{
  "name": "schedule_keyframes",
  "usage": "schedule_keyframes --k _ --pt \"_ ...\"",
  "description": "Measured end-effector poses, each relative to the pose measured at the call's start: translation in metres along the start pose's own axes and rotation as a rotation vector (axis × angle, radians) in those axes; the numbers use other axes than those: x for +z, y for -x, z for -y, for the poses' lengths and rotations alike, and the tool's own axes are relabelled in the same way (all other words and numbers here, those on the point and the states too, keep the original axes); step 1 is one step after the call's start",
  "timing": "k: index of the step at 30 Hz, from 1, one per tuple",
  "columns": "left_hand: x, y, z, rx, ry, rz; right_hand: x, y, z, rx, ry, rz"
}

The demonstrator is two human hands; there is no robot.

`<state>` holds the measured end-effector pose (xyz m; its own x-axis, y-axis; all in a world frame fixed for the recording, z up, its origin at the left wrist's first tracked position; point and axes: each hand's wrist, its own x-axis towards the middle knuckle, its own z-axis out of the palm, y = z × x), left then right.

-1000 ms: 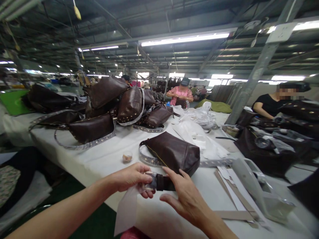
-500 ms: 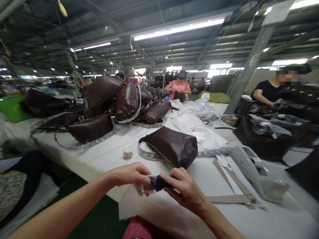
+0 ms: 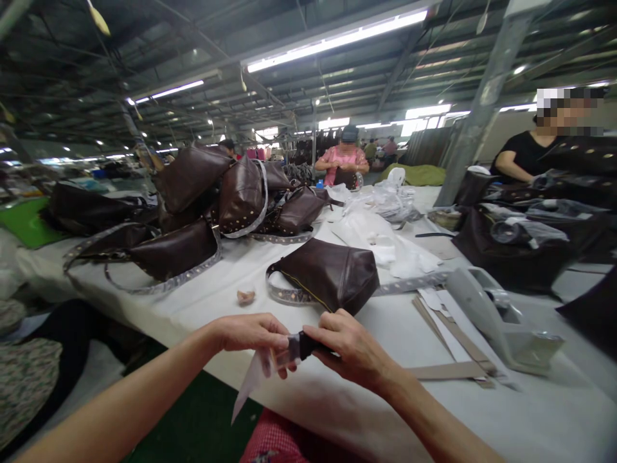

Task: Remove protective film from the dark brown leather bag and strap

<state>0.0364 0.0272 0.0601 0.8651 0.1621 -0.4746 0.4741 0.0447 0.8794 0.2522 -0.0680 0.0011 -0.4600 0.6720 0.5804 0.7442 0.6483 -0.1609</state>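
Observation:
My left hand [image 3: 258, 332] pinches clear plastic film [image 3: 288, 352] at the left end of a small dark strap-like piece [image 3: 305, 345]. My right hand [image 3: 354, 350] is closed round the dark piece's other end; its exact kind is unclear. A thin whitish translucent sheet [image 3: 247, 387] hangs below my left fingers, over the table's front edge. Just beyond the hands lies a dark brown leather bag [image 3: 332, 270] with a yellow zip line. Its strap [image 3: 289, 294] is wrapped in plastic.
Brown studded bags [image 3: 193, 177] are heaped at back left. A grey tape dispenser [image 3: 501, 328] stands right, beside card strips [image 3: 448, 370]. A small crumpled tan scrap [image 3: 245, 297] lies left of the bag. White wrapping [image 3: 380, 235] lies behind. Co-workers [image 3: 342, 157] stand across the table.
My hands have moved slightly up, still together on the dark piece. The whitish sheet, broad at the table edge before, now hangs as a narrow strip under my left hand.

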Motion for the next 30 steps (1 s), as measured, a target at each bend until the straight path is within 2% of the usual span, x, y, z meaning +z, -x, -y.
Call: schedule_keyframes --k 5,9,15,23,30 --pt "0.006 -0.006 0.010 -0.041 -0.002 -0.147 0.000 -0.007 0.000 0.017 0.007 0.001" --pt "0.010 -0.010 0.016 0.005 -0.007 -0.247 0.000 -0.013 0.001 0.058 -0.007 0.037" --pt "0.017 -0.007 0.008 0.019 0.016 -0.280 -0.005 -0.022 0.005 0.107 -0.043 0.061" --pt "0.021 -0.010 0.007 0.112 0.071 -0.325 -0.006 -0.026 0.003 0.067 -0.087 0.045" --pt "0.021 -0.007 0.004 0.081 0.060 -0.289 -0.009 -0.031 0.003 0.057 -0.111 0.087"
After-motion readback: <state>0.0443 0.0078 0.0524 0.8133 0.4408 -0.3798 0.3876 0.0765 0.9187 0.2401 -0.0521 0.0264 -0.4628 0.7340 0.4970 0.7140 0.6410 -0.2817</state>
